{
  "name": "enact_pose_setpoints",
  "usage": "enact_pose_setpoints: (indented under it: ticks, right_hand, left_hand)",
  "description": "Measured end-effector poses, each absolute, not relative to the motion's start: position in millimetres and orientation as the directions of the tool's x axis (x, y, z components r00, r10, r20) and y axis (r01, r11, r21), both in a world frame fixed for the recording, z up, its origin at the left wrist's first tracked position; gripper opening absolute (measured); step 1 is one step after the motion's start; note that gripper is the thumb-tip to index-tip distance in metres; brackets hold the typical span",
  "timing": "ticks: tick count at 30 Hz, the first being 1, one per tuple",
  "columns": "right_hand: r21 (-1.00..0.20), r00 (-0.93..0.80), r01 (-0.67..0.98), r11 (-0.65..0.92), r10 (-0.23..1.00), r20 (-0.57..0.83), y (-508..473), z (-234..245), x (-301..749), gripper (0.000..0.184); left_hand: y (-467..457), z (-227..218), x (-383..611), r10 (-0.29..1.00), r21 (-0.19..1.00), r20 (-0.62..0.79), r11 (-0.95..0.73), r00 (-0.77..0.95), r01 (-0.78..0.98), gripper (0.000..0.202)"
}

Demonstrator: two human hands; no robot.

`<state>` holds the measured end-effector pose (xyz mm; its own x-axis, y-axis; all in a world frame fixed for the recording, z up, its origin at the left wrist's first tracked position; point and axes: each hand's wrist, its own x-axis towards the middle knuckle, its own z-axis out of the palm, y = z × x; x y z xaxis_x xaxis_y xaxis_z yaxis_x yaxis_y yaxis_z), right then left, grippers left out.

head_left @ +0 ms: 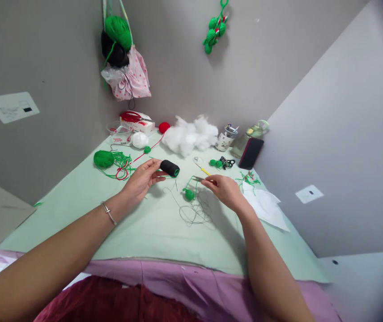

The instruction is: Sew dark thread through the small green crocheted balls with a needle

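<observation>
My left hand (143, 179) pinches thin dark thread beside a black thread spool (169, 167) with a green end, which sits just off my fingertips on the pale green table (144, 223). My right hand (224, 188) is closed on small scissors (198, 179), whose tips point left toward a small green crocheted ball (189, 194). Loose dark thread (196, 212) lies tangled on the table between and below my hands.
A green yarn ball (103, 158) with loose green and red strands lies at left. White stuffing (191, 134), a red ball (163, 127), a cup (225, 139), a dark phone (251, 153) and white paper (267, 205) stand behind and to the right. Yarn bags (121, 58) hang on the wall.
</observation>
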<state>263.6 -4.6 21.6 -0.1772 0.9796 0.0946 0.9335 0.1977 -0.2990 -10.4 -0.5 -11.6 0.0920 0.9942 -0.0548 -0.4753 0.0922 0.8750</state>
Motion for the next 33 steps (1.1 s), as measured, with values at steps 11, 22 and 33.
enact_pose_setpoints:
  ticks: [11,22,33]
  right_hand:
    - [0.123,0.207,0.970,-0.211,0.977,0.043,7.6,26.9,315.3,0.043]
    - [-0.647,-0.308,0.761,0.040,0.900,-0.307,-5.7,52.3,326.0,0.059]
    - [-0.771,-0.459,0.583,0.256,0.887,-0.053,-13.3,37.0,264.7,0.043]
  left_hand:
    - [0.0,-12.2,-9.8,0.995,0.866,-0.058,0.092,0.083,-0.492,0.022]
    - [-0.8,-10.8,-10.0,0.993,0.869,-0.061,0.103,0.101,-0.484,0.021]
    - [-1.3,-12.7,-9.2,0.993,0.882,-0.057,0.097,0.099,-0.461,0.026]
